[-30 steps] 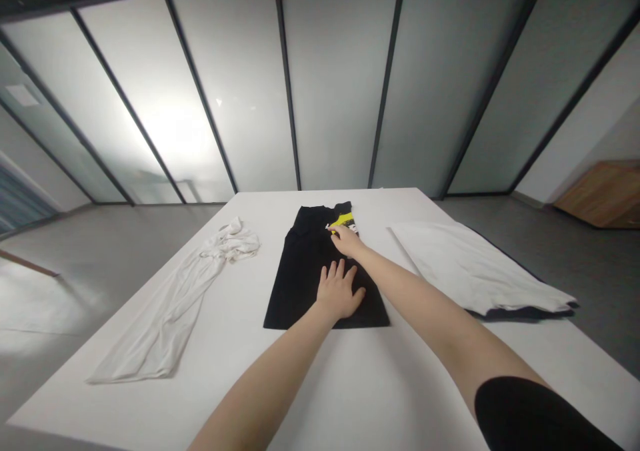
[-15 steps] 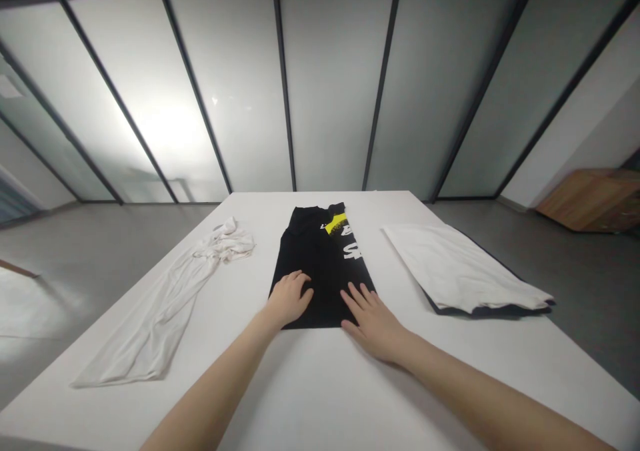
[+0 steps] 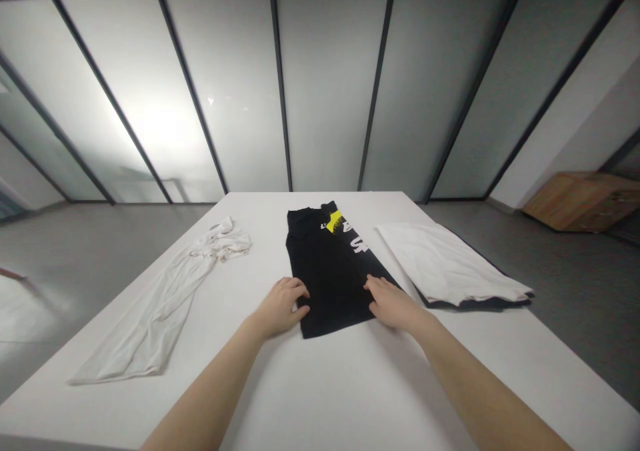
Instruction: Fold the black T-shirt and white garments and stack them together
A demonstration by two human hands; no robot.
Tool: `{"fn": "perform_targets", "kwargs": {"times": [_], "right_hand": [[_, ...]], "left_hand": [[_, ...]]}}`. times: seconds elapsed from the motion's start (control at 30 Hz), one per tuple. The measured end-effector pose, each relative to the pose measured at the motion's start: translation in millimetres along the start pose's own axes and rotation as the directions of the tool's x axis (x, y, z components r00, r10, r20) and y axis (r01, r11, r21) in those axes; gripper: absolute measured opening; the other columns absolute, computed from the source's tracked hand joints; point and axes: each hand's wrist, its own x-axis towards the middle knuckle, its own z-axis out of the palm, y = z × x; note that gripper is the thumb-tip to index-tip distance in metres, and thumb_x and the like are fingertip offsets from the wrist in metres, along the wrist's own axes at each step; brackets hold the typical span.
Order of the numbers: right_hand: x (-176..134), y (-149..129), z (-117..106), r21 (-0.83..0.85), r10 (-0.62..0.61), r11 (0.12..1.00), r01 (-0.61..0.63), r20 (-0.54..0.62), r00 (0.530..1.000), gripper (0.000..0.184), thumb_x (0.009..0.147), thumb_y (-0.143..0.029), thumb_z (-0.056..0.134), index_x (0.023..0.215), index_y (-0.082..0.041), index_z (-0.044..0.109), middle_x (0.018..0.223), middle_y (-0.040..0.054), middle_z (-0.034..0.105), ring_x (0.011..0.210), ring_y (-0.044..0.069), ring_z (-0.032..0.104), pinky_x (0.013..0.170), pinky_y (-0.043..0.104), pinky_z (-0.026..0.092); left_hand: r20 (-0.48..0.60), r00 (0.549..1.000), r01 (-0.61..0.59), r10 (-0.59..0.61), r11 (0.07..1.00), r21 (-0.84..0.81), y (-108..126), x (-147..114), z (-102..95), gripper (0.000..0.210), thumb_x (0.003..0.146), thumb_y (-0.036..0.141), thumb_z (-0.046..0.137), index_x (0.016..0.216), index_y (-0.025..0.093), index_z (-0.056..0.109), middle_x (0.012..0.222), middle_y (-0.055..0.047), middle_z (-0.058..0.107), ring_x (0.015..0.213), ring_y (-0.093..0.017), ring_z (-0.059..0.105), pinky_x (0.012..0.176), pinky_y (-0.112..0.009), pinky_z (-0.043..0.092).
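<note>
Soft, dimmish light, white glare on one frosted panel, faint shadows across the table

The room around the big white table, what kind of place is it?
It might be an office or workroom, though I can't be sure. Tall, cloudy-looking panels stand in dark frames, a wooden cabinet is off to the right, and the white table holds clothes.

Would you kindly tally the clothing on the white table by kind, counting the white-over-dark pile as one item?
Black printed T-shirt: 1
Rumpled white garment: 1
Flat pile, white over dark: 1
Total: 3
</note>
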Motion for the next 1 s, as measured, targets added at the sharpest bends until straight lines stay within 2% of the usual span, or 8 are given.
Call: {"fn": "perform_targets", "kwargs": {"times": [0.1, 0.17, 0.3, 0.43, 0.53, 0.7, 0.8, 1.0], "right_hand": [[-27.7, -17.6, -9.3, -0.056, -0.006, 0.998, 0.008, 0.033, 0.999, 0.020, 0.092, -0.025, 0.060, 0.103, -0.021, 0.076, 0.120, 0.0164, 0.072, 0.107, 0.035, 0.071, 0.090, 0.044, 0.054], [-40.6, -36.5, -10.7, -0.019, -0.025, 1.000, 0.024, -0.037, 0.999, 0.024, 0.097, -0.038, 0.060, 0.086, -0.022, 0.075, 0.100, 0.0143, 0.071, 0.093, 0.032, 0.070, 0.083, 0.043, 0.053], [-50.7, -83.1, 6.8, 0.187, -0.303, 0.922, 0.340, -0.198, 0.932, 0.025, 0.102, -0.032, 0.058, 0.117, -0.022, 0.076, 0.114, 0.0106, 0.071, 0.106, 0.027, 0.065, 0.097, 0.040, 0.051], [-56.1, -114.8, 32.0, 0.176, -0.531, 0.815, 0.552, -0.157, 0.833, 0.053, 0.101, -0.042, 0.064, 0.151, -0.026, 0.059, 0.142, 0.0120, 0.062, 0.123, 0.032, 0.057, 0.109, 0.047, 0.045], [-61.2, -122.5, 37.8, 0.101, -0.557, 0.820, 0.563, -0.084, 0.826, 0.049, 0.099, -0.048, 0.068, 0.142, -0.025, 0.066, 0.136, 0.0130, 0.065, 0.119, 0.035, 0.057, 0.104, 0.051, 0.047], [-67.4, -121.2, 27.7, 0.134, -0.597, 0.795, 0.592, 0.000, 0.802, 0.028, 0.102, -0.046, 0.063, 0.106, -0.023, 0.079, 0.104, 0.0070, 0.071, 0.095, 0.024, 0.065, 0.085, 0.034, 0.050], [-69.3, -119.5, 25.9, 0.161, -0.648, 0.757, 0.634, 0.058, 0.759, 0.028, 0.103, -0.047, 0.060, 0.109, -0.026, 0.078, 0.098, 0.0036, 0.074, 0.087, 0.021, 0.069, 0.075, 0.029, 0.047], [-70.7, -119.0, 28.3, 0.164, -0.685, 0.727, 0.667, 0.107, 0.720, 0.032, 0.101, -0.053, 0.065, 0.122, -0.032, 0.076, 0.102, 0.0019, 0.078, 0.091, 0.021, 0.073, 0.071, 0.028, 0.045]], "left_hand": [[0.050, 0.998, -0.031, 0.034, 0.998, -0.056, 5.2, -2.6, -9.9, 0.014, 0.090, 0.033, 0.071, 0.101, 0.026, 0.074, 0.102, -0.005, 0.074, 0.103, -0.026, 0.067, 0.098, -0.039, 0.051], [0.108, 0.993, -0.024, 0.037, 0.992, -0.121, 9.1, -1.5, -11.4, 0.016, 0.091, 0.035, 0.069, 0.103, 0.026, 0.075, 0.091, -0.003, 0.074, 0.093, -0.024, 0.068, 0.091, -0.036, 0.051], [0.129, 0.992, 0.037, -0.012, 0.981, -0.192, 9.4, 3.9, -0.3, 0.024, 0.100, 0.035, 0.056, 0.109, 0.026, 0.076, 0.089, -0.002, 0.075, 0.082, -0.020, 0.069, 0.082, -0.032, 0.054], [-0.047, 0.998, 0.046, -0.048, 0.998, -0.039, -3.1, 4.8, 12.5, 0.034, 0.099, 0.027, 0.057, 0.131, 0.024, 0.069, 0.137, -0.010, 0.071, 0.129, -0.027, 0.063, 0.113, -0.044, 0.047], [-0.025, 0.999, 0.043, -0.042, 0.999, 0.025, -9.0, 3.6, 12.8, 0.038, 0.099, 0.030, 0.059, 0.136, 0.024, 0.066, 0.147, -0.011, 0.065, 0.138, -0.030, 0.057, 0.118, -0.048, 0.042], [-0.001, 0.987, 0.158, -0.159, 0.981, -0.109, -2.0, 9.3, 7.0, 0.033, 0.106, 0.041, 0.049, 0.126, 0.026, 0.070, 0.102, -0.005, 0.078, 0.096, -0.024, 0.073, 0.091, -0.036, 0.054], [-0.019, 0.966, 0.254, -0.259, 0.957, -0.143, -4.2, 13.9, 10.4, 0.032, 0.106, 0.042, 0.046, 0.121, 0.026, 0.070, 0.086, -0.003, 0.075, 0.083, -0.023, 0.071, 0.082, -0.035, 0.053], [-0.313, 0.844, 0.484, -0.436, 0.870, 0.091, -36.8, 21.8, 22.8, 0.041, 0.103, 0.037, 0.049, 0.135, 0.016, 0.060, 0.129, -0.019, 0.068, 0.120, -0.035, 0.062, 0.108, -0.047, 0.044]]}}
